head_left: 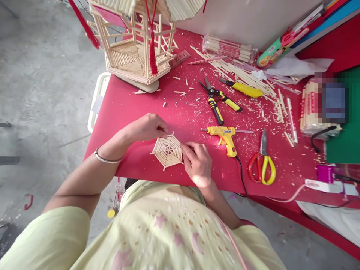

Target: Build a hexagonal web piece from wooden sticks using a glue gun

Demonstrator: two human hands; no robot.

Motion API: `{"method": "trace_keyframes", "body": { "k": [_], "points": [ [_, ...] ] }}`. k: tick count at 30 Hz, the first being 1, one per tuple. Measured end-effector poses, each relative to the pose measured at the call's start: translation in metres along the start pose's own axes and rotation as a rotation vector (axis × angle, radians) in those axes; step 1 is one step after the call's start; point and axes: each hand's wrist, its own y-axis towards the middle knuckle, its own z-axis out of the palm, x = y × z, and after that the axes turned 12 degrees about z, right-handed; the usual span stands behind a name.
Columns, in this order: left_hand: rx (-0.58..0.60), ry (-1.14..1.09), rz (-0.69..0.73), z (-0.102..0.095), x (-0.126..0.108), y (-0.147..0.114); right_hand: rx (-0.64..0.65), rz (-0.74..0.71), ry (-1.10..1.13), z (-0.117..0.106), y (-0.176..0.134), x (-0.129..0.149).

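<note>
From here I see a red table [115, 101] under the grip, a grey floor [45, 86] well to its left, and a pale wall [242, 18] beyond, all brightly lit.

Stick Pavilion [135, 56] Rises Over a Littered Red Table [118, 101]

Red tassels [152, 56] hang from the pavilion's roof; a ruler [181, 59] lies beside its base. Yellow-and-black snips [213, 92] rest with blades parted, near a yellow utility knife [247, 89]. A yellow glue gun [222, 131] points left, a glue stick [244, 131] jutting from its rear, its black cord [241, 172] running to the table's edge. Scissors [263, 152] with red and yellow handles lie nearby. Loose sticks [244, 77] sprawl beside a wrapped bundle [227, 48], and a second bundle [308, 101] lies farther right (the patch next to it is pixelated).
</note>
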Motion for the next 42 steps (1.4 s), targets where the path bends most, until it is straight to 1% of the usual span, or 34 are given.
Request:
{"method": "trace_keyframes", "body": {
  "k": [7, 13, 16, 20, 26, 30, 34, 39, 42],
  "points": [
    [0.083, 0.196, 0.059, 0.002, 0.003, 0.0, -0.013, -0.008, -0.012, 0.0, 0.0, 0.001],
    [0.18, 0.338, 0.081, -0.002, -0.002, -0.003, -0.037, -0.024, -0.032, -0.002, 0.001, 0.002],
    [0.208, 0.393, 0.079, -0.003, -0.004, -0.005, -0.034, -0.018, -0.033, -0.002, 0.001, 0.002],
    [0.22, 0.418, 0.083, -0.002, -0.005, -0.005, -0.038, 0.013, -0.024, -0.001, 0.001, 0.005],
    [0.202, 0.418, 0.099, -0.001, -0.004, -0.006, -0.036, 0.131, -0.041, 0.001, 0.009, 0.018],
    [0.186, 0.446, 0.093, 0.0, -0.001, -0.006, -0.029, 0.117, -0.065, 0.004, 0.01, 0.02],
    [0.177, 0.453, 0.058, -0.001, 0.002, -0.005, -0.042, 0.107, -0.058, 0.007, 0.009, 0.017],
    [0.216, 0.464, 0.043, -0.003, -0.003, -0.005, -0.048, 0.098, -0.06, 0.008, 0.009, 0.015],
    [0.221, 0.492, 0.055, -0.002, -0.005, -0.005, -0.05, 0.088, -0.063, 0.008, 0.009, 0.016]
  ]
}}
